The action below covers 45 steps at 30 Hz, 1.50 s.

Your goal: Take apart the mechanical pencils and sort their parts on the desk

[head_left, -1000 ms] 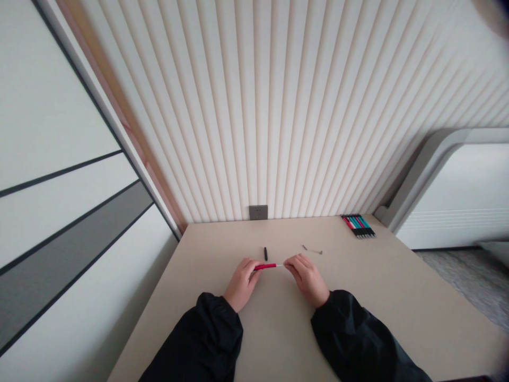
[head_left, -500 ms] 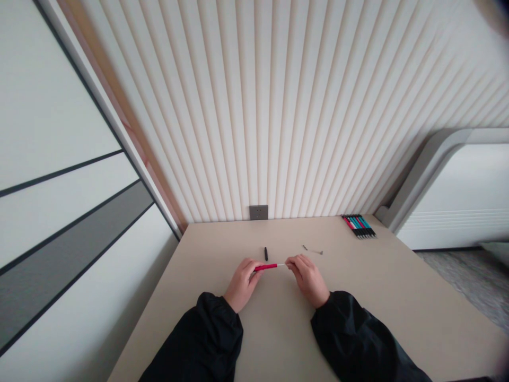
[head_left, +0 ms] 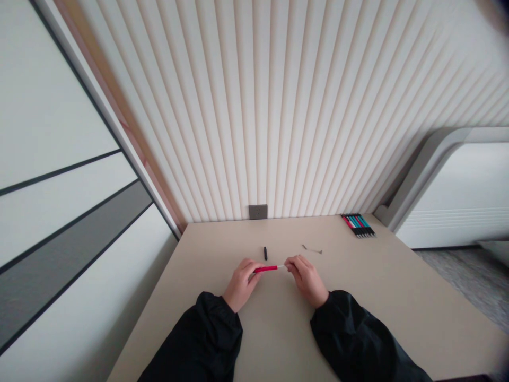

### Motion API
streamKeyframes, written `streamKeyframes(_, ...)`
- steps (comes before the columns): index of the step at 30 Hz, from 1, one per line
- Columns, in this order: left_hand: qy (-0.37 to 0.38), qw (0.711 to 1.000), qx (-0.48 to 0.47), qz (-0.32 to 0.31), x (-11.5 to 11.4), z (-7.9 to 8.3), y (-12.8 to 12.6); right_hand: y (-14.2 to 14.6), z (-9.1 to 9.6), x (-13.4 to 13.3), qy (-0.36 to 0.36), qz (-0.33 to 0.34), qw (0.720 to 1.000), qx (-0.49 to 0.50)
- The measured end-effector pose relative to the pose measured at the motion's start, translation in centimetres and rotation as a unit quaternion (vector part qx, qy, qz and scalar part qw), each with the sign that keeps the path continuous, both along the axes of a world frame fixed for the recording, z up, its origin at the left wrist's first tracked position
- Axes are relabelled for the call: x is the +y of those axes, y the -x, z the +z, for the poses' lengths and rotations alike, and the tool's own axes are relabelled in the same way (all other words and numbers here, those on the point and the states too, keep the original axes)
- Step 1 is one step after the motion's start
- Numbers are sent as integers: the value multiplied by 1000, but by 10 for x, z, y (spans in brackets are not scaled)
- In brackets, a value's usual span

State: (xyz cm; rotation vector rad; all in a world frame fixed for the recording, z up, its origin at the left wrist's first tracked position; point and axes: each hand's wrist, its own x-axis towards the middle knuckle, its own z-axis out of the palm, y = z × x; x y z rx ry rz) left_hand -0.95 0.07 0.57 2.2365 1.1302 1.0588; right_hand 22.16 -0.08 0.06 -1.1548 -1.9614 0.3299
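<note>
My left hand [head_left: 240,284] is closed around the rear of a red pen barrel [head_left: 267,269], which lies level just above the table. From the barrel's right end sticks out a thin whitish refill [head_left: 281,266]. My right hand [head_left: 305,280] pinches the refill's outer end; the fingers hide its tip. Behind the barrel, a short black pen grip [head_left: 265,253] lies on the table. Beyond my right hand are a small dark piece [head_left: 304,246] and a thin piece like a spring or tip [head_left: 319,251], too small to make out fully.
A row of red, white and teal pens with black grips [head_left: 358,225] lies at the table's back right corner. The beige table [head_left: 207,244] meets a ribbed wall with a grey socket [head_left: 258,211]. A white cabinet [head_left: 131,276] stands left, a white bed headboard [head_left: 457,196] right.
Almost nothing differs. The camera view has shifted very slightly; both hands keep the same hold on the barrel and refill.
</note>
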Motion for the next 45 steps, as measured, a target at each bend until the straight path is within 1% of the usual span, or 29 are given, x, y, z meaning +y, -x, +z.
streamKeyframes(5,0,1000,-9,25,1,3,-1,0,0,-1,21,21,999,12)
streamKeyframes(9,7,999,-18,32,0,4,-1,1,0,-1,33,39,999,15)
streamKeyframes(15,3,999,-15,31,0,5,-2,-1,-2,1,5,29,999,18)
streamKeyframes(23,-18,999,16,41,0,3,-2,1,0,-1,5,39,999,3)
streamKeyframes(28,-14,998,24,49,0,0,-3,3,-2,-3,3,35,999,-3)
streamKeyframes(33,-8,998,33,44,0,0,-2,4,-2,-3,-10,39,999,3)
streamKeyframes(39,-22,997,65,19,0,0,-1,5,0,-4,-10,44,999,3)
streamKeyframes(42,-27,997,71,15,0,0,-2,6,1,-6,-3,38,999,26)
streamKeyframes(45,-33,997,70,10,0,1,-2,9,2,-9,22,3,996,88)
